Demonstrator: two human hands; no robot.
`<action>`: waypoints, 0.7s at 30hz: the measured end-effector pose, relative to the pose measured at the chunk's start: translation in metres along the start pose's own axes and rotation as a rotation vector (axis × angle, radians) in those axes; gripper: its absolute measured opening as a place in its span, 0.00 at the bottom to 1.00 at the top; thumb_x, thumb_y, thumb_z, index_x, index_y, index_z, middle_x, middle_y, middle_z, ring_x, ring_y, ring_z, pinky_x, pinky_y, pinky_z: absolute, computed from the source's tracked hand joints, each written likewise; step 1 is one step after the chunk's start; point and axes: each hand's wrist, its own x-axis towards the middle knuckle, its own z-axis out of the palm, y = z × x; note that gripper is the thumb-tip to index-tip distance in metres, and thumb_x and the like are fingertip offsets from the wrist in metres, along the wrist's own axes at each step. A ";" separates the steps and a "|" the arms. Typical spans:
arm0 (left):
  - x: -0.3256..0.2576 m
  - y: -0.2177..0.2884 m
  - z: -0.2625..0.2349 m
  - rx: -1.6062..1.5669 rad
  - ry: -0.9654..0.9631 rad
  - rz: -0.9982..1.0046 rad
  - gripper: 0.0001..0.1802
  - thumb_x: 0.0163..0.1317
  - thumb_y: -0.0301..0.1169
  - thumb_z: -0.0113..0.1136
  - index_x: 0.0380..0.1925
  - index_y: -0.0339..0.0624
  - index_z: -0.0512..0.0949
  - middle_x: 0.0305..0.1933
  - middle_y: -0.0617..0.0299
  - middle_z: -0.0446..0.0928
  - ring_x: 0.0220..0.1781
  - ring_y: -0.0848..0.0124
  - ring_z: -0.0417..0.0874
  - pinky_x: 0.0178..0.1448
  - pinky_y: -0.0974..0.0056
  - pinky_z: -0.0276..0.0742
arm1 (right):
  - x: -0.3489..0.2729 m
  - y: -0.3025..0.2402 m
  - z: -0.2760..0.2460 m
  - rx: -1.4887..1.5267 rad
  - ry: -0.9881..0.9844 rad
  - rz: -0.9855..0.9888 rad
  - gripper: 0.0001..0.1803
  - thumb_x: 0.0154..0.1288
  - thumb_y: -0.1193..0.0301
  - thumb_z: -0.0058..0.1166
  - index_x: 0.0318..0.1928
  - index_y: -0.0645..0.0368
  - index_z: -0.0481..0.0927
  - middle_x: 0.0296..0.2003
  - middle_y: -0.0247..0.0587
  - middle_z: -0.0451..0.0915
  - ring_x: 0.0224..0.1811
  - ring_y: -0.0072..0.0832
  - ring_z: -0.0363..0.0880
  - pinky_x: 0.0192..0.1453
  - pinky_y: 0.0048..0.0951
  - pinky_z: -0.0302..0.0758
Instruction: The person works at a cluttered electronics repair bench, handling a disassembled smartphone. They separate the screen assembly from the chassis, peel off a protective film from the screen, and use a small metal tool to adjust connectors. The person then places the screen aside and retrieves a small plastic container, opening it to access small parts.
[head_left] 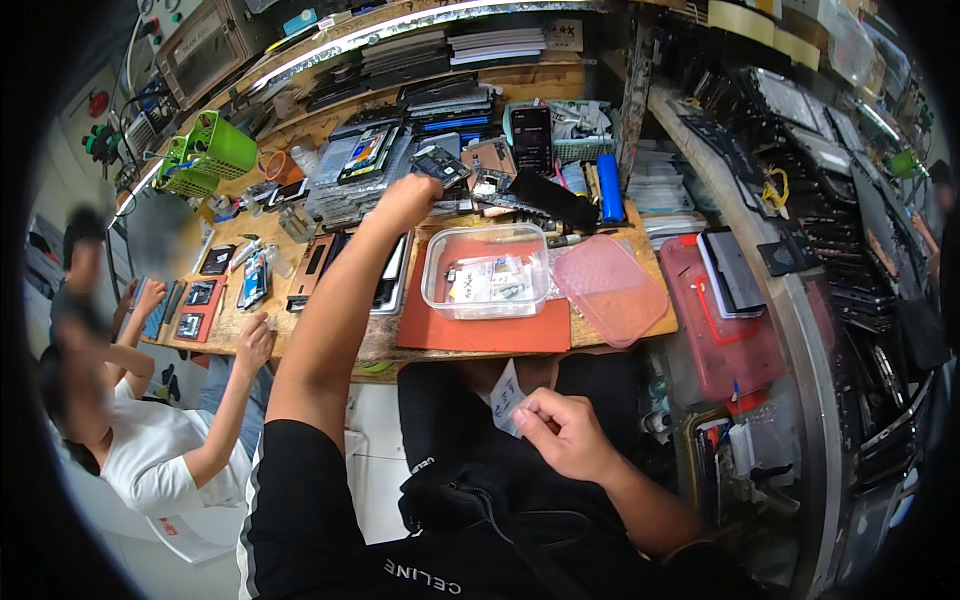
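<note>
My left hand [411, 202] reaches across the bench to the parts at the back. Its fingers are curled closed, right against a dark phone circuit board [441, 166]; what they pinch is hidden. Above my lap, my right hand [566, 432] grips a small clear plastic bag [507, 399] with handwriting on it, between thumb and fingers. A clear plastic box [435, 290] sits on an orange-red mat [480, 335], with several small labelled bags [492, 282] inside. Beside it on the right lies its translucent pink lid [612, 290].
A phone [531, 138] with a dark screen stands at the back, near a blue cylinder [609, 188]. Stacked trays [350, 190] and green baskets [222, 146] fill the back left. Another person [165, 475] works at the left. Shelves of devices [850, 200] rise at the right.
</note>
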 end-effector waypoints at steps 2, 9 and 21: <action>-0.011 -0.012 -0.026 -0.052 -0.008 -0.035 0.12 0.62 0.27 0.67 0.45 0.41 0.91 0.45 0.45 0.91 0.50 0.45 0.92 0.56 0.47 0.87 | 0.002 0.005 0.001 0.012 0.023 -0.006 0.09 0.80 0.71 0.64 0.40 0.63 0.83 0.24 0.36 0.80 0.23 0.18 0.76 0.29 0.29 0.72; -0.110 -0.040 -0.113 -0.203 0.304 -0.278 0.14 0.65 0.25 0.72 0.51 0.37 0.89 0.41 0.49 0.92 0.43 0.60 0.93 0.52 0.58 0.87 | 0.010 0.008 -0.008 -0.002 0.077 -0.001 0.09 0.80 0.73 0.63 0.39 0.64 0.84 0.23 0.35 0.80 0.24 0.15 0.75 0.29 0.28 0.70; -0.298 -0.123 -0.053 0.049 0.312 -0.796 0.12 0.64 0.28 0.67 0.45 0.38 0.90 0.41 0.38 0.90 0.45 0.42 0.93 0.52 0.47 0.87 | 0.013 0.021 -0.005 0.160 0.002 0.078 0.12 0.83 0.71 0.61 0.38 0.64 0.81 0.22 0.24 0.73 0.25 0.10 0.63 0.28 0.24 0.61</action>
